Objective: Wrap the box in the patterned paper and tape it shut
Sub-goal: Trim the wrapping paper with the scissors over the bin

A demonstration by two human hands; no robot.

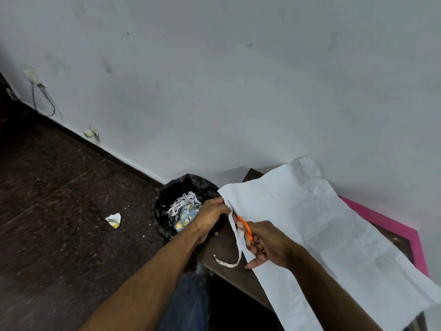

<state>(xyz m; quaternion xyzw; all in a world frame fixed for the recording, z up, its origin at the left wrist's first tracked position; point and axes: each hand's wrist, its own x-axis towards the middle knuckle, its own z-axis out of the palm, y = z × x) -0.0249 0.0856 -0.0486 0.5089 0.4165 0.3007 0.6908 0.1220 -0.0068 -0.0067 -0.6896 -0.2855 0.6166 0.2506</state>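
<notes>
Forearms, two, bare, enter from the lower edge and meet over the near-left corner of the bench (pixel 222 249).

Right hand (pixel 267 244): fingers curled through the orange handles of the scissors (pixel 241 223), blades pointing up and away along the left edge of the paper (pixel 334 230). Judged purpose: trimming a narrow margin off that edge.

Left hand (pixel 210 213): pinches the paper's edge just ahead of the blades, apparently to keep the sheet taut so the cut runs straight.

Paper: lies white side up across the bench, pattern face down; far end curls up against the wall (pixel 214 80), near end runs out of view at the bottom right.

Cut strip (pixel 235 247): hangs from the cut line in a loop below the scissors, printed side showing at its lower end; still attached at the top as far as can be seen.

Box: not identifiable. Pink-edged flat item (pixel 405 232) shows beyond the sheet at right; what it is cannot be told.

Waste bin (pixel 181 206): black liner, holds shredded strips and patterned offcuts, stands on the floor beside the bench, just beyond the left hand. Judged well placed to take the strip.

Floor (pixel 59 211): dark; one crumpled scrap (pixel 114 220) lies well left of the bin.

Obstructions: the dangling strip hangs close to the right hand's fingers and may snag the handles.
</notes>
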